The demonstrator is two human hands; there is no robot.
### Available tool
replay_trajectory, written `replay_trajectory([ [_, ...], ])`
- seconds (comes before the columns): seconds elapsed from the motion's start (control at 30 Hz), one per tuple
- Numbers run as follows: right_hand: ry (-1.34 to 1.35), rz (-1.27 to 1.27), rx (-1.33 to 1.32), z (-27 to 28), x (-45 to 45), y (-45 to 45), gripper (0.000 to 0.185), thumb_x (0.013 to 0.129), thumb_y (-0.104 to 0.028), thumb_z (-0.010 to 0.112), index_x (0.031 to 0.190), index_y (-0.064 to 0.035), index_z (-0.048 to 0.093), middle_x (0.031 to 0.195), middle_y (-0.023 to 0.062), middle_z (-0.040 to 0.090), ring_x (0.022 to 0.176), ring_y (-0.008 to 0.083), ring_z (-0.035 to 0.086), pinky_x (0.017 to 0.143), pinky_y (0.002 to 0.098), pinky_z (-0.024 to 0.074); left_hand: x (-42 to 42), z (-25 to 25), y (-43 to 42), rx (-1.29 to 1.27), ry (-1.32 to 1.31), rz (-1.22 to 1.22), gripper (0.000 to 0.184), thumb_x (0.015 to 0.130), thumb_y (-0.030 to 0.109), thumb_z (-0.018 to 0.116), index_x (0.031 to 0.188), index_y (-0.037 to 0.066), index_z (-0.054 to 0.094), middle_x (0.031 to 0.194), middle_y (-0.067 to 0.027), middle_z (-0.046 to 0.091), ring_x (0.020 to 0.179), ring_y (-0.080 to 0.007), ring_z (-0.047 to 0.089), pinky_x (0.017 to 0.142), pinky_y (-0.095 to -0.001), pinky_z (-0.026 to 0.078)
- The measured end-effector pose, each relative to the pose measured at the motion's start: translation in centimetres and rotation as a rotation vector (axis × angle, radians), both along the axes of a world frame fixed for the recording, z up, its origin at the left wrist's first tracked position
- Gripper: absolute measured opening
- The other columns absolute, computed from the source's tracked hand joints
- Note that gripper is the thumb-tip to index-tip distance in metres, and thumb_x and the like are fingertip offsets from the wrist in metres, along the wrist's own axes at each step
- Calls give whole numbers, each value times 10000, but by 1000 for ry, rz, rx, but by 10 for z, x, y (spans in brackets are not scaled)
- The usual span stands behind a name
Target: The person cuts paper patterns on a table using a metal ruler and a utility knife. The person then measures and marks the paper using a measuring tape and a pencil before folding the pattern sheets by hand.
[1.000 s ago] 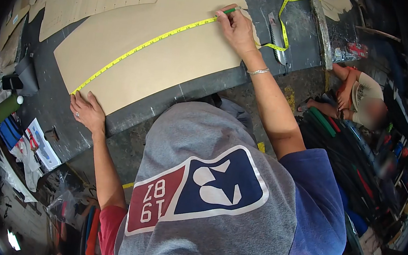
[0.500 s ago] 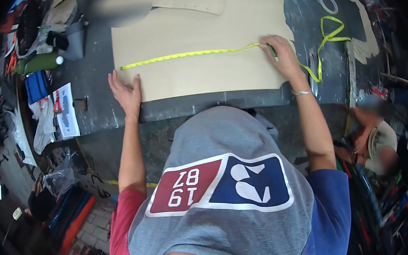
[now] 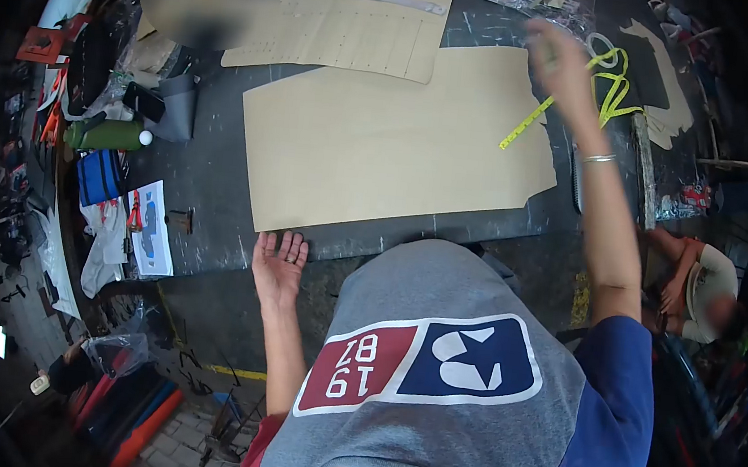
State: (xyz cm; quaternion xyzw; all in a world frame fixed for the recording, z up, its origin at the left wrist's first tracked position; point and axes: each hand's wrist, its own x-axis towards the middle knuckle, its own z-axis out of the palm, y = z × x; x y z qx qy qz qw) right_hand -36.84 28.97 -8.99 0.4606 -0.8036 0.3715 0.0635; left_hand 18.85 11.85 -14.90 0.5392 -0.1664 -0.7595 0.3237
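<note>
Yellow tape measure (image 3: 519,131) over the right part of the tan sheet (image 3: 391,145), your hands at opposite corners

Your left hand (image 3: 278,271) is palm up at the sheet's lower-left corner, fingers slightly spread and pointing toward its near edge. Your right hand (image 3: 563,64) is raised by the sheet's upper-right corner, blurred — you cannot tell from this view whether its fingers pinch the tape measure. The tape's short straight end slants across the sheet's right part, and its loops lie beyond the right edge, next to a white ring (image 3: 593,44). A marked pattern piece (image 3: 356,41) overlaps the sheet's far edge. Left of the sheet are a green bottle (image 3: 110,135), a blue pouch (image 3: 99,176) and a printed page (image 3: 151,230), the page on the dark table (image 3: 219,160). Well to the right of the sheet — past the table — another person (image 3: 702,288) sits
</note>
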Motion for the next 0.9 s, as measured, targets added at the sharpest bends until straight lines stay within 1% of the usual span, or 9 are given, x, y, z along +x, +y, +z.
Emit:
replay_trajectory([
  [0.07, -66, 256, 61, -67, 58, -33, 522, 777, -36, 687, 1291, -127, 692, 1332, 101, 698, 1180, 308, 639, 1066, 419, 481, -1, -8, -2, 25, 39, 50, 760, 947, 382, 753, 1476, 28, 338, 1357, -207, 489, 1255, -343, 531, 1064, -515, 480],
  [0.17, -88, 503, 220, -89, 140, -79, 307, 928, -85, 673, 1231, -126, 700, 1242, 133, 709, 1158, 344, 622, 1045, 435, 480, -9, -15, -4, 36, 25, 73, 669, 960, 363, 740, 1429, 42, 387, 1342, -195, 526, 1224, -328, 557, 1050, -499, 488],
  [0.2, -92, 481, 221, -93, 146, -92, 270, 958, -110, 656, 1225, -122, 698, 1242, 142, 706, 1150, 352, 621, 1044, 444, 480, -6, -22, -7, 28, 50, 60, 852, 967, 339, 736, 1571, 14, 230, 1405, -207, 511, 1270, -369, 551, 1071, -522, 474],
  [0.3, -103, 382, 178, -108, 154, -116, 238, 1033, -194, 604, 1246, -126, 685, 1257, 154, 695, 1172, 362, 611, 1060, 478, 470, -4, -30, -9, 21, 65, 60, 846, 969, 338, 734, 1562, 18, 223, 1374, -191, 547, 1258, -360, 563, 1061, -520, 480],
  [0.43, -111, 210, 178, -120, 120, -141, 320, 1074, -279, 540, 1352, -159, 643, 1316, 157, 669, 1276, 361, 579, 1102, 512, 448, -16, -31, -9, -9, 61, 87, 363, 1006, 344, 690, 1249, 89, 602, 1246, -62, 624, 1155, -243, 604, 1032, -454, 494],
  [0.57, -62, 82, 235, -120, 76, -145, 349, 1078, -293, 518, 1385, -161, 618, 1365, 160, 639, 1281, 358, 574, 1106, 512, 453, -29, -51, -18, -144, 73, 143, 315, 1027, 317, 686, 1232, 84, 629, 1102, -31, 647, 1118, -208, 629, 1038, -405, 517],
  [0.77, -93, -238, 255, -104, 31, -137, 361, 1019, -284, 598, 1361, -170, 612, 1361, 120, 617, 1303, 360, 536, 1086, 553, 449, -72, -38, -26, -152, 157, 158, 350, 1047, 288, 662, 1298, 51, 607, 1222, -79, 689, 1168, -231, 668, 1039, -430, 586],
  [0.8, -28, -221, 258, -98, 36, -134, 356, 1004, -271, 617, 1346, -171, 614, 1357, 108, 616, 1310, 356, 530, 1089, 551, 439, -76, -41, -27, -154, 139, 144, 377, 1060, 274, 643, 1340, 27, 585, 1337, -107, 661, 1224, -247, 657, 1018, -434, 597],
  [0.9, 179, -115, 243, -92, 56, -126, 337, 958, -218, 665, 1288, -171, 622, 1351, 79, 613, 1326, 337, 518, 1101, 537, 409, -85, -51, -28, -150, 75, 137, 388, 1080, 250, 607, 1371, -1, 554, 1348, -121, 645, 1223, -264, 656, 1012, -446, 603],
])
